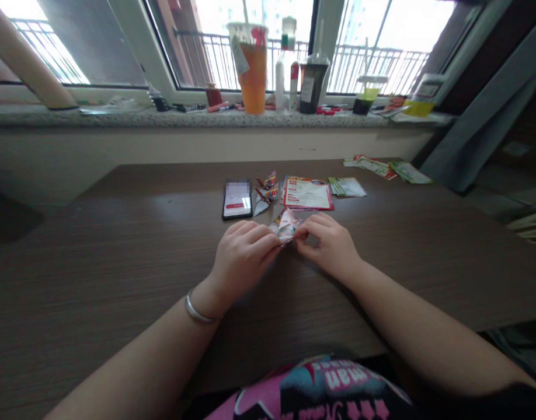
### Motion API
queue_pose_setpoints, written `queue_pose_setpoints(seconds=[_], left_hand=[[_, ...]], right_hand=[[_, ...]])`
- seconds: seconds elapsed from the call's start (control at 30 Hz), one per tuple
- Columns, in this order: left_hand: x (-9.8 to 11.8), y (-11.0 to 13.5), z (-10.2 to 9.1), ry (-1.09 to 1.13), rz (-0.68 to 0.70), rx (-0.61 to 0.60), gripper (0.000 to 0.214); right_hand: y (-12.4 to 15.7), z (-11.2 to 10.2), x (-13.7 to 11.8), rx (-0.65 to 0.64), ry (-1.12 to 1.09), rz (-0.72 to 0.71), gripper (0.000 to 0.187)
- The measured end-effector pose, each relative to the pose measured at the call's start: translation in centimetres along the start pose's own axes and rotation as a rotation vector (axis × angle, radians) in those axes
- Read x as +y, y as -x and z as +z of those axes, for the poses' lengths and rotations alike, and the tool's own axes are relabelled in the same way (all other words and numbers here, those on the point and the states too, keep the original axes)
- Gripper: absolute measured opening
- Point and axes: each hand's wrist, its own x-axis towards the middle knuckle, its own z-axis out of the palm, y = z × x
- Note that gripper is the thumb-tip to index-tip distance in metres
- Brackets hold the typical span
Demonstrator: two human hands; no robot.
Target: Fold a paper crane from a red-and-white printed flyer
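Between my hands is a piece of folded printed paper [286, 224], mostly white and pink, peaked at the top. My left hand [247, 252] pinches its left side, fingers closed. My right hand [328, 244] grips the right edge between thumb and fingertips. Just beyond the paper lie folded paper figures [267, 191] with dark, red and yellow print. A phone [237, 199] with a lit screen rests to their left. A stack of printed sheets [308, 193] with a red border lies behind my right hand.
More leaflets [347, 187] lie right of the stack, and others [382, 169] near the table's [97, 245] far right edge. On the windowsill [184, 120] stand an orange drink cup [254, 76], a clear bottle [285, 76], a dark drink cup [312, 84] and smaller items.
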Motion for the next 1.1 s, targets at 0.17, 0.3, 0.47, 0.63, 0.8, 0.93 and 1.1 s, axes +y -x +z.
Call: queue_pose_setpoints(seconds=[0.17, 0.3, 0.47, 0.63, 0.8, 0.93, 1.1], left_hand=[[-0.7, 0.1, 0.2, 0.087, -0.065, 0.015, 0.010], [-1.6, 0.1, 0.4, 0.158, -0.172, 0.018, 0.012], [-2.8, 0.3, 0.7, 0.240, -0.254, 0.031, 0.010], [-3.2, 0.5, 1.0, 0.242, -0.358, 0.031, 0.012], [-3.1, 0.6, 1.1, 0.386, -0.519, -0.036, 0.017], [-2.8, 0.6, 1.4, 0.571, -0.601, -0.016, 0.018], [-2.7, 0.7, 1.4, 0.584, -0.611, 0.037, 0.023]], right_hand=[[0.1, -0.1, 0.3, 0.025, 0.021, -0.018, 0.007], [0.1, 0.0, 0.9, 0.076, 0.007, 0.037, 0.008], [0.1, 0.3, 1.7, 0.084, -0.050, 0.089, 0.008], [0.2, 0.4, 1.6, 0.063, -0.074, 0.112, 0.008], [0.3, 0.4, 1.4, 0.034, -0.091, 0.099, 0.009], [0.3, 0.4, 1.4, 0.029, -0.118, 0.116, 0.009], [0.2, 0.2, 1.3, 0.042, -0.151, 0.131, 0.009]])
